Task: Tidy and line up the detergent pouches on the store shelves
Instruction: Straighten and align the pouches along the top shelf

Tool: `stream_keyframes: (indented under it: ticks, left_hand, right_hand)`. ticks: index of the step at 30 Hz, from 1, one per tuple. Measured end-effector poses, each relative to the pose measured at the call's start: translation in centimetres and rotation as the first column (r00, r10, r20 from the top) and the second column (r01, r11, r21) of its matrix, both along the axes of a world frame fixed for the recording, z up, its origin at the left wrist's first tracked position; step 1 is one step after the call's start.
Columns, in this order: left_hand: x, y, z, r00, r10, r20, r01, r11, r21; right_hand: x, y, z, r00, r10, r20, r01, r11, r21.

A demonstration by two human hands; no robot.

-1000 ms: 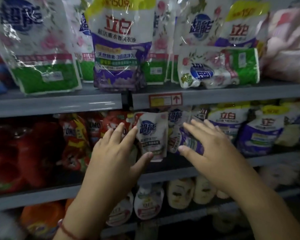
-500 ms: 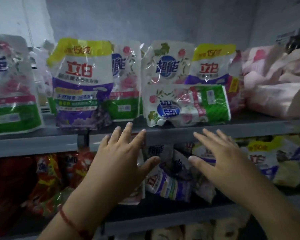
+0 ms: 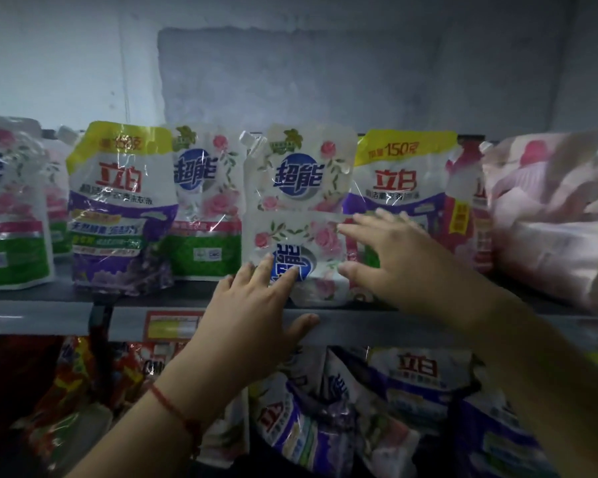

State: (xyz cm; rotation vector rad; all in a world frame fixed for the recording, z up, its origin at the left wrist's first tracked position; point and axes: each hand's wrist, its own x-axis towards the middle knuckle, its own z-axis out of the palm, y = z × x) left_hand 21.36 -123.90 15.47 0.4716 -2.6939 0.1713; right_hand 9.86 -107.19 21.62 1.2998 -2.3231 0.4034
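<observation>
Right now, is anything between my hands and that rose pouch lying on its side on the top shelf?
Nothing visible. The left hand already has fingertips on the sideways pouch, and the right hand reaches its right end. An upright rose pouch stands directly behind it.

Both hands on sideways pouch

Both forearms are bare, with no sleeves showing. The left hand has a thin red string bracelet around its wrist, with a small knot or bead on it. The right hand wears nothing; no rings show on either.
</observation>
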Motion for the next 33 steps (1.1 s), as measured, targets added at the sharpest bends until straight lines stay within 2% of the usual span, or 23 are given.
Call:
stream_keyframes:
  ticks: [3, 6, 10, 13, 17, 24, 30, 33]
  left_hand:
    - [-0.9, -0.5, 0.5, 1.0, 0.024, 0.001, -0.024, 1.0, -0.017]
    - [-1.1, -1.1, 0.6, 0.999, 0.036, 0.021, -0.036, 0.999, -0.014]
    - [-1.7, -1.6, 0.4, 0.999, 0.029, 0.022, -0.031, 0.996, 0.079]
    - [-1.8, -2.2, 0.0, 1.0, 0.003, 0.018, -0.005, 0.991, 0.135]
    - [-1.7, -3.0, -0.3, 0.999, -0.049, 0.006, 0.048, 0.987, 0.151]
    - [-1.6, -3.4, -0.6, 0.991, -0.081, -0.102, 0.091, 0.991, 0.102]
    - [-1.5, -3.9, -0.5, 0.989, -0.111, -0.099, 0.118, 0.991, 0.068]
    - [-1.4, -4.2, -0.3, 0.984, -0.141, -0.111, 0.148, 0.987, 0.056]
  right_hand:
    - [-1.9, -2.1, 2.3, 0.998, 0.051, -0.048, -0.05, 0.998, 0.024]
    - [-3.5, -4.2, 3.5, 0.997, 0.067, -0.035, -0.066, 0.997, 0.036]
    - [-4.6, -6.4, 4.4, 0.997, 0.039, -0.065, -0.024, 0.978, 0.209]
    - [-5.2, -7.7, 5.0, 0.997, 0.033, -0.069, -0.015, 0.969, 0.248]
    - [-5.4, -9.3, 5.8, 0.988, 0.006, -0.155, 0.046, 0.942, 0.331]
    - [-4.0, -12.2, 6.9, 0.974, -0.049, -0.221, 0.141, 0.895, 0.424]
    - [-2.6, -14.1, 6.6, 0.99, -0.01, -0.137, 0.075, 0.878, 0.473]
    - [-2.5, -14.7, 6.3, 0.988, -0.003, -0.158, 0.081, 0.865, 0.495]
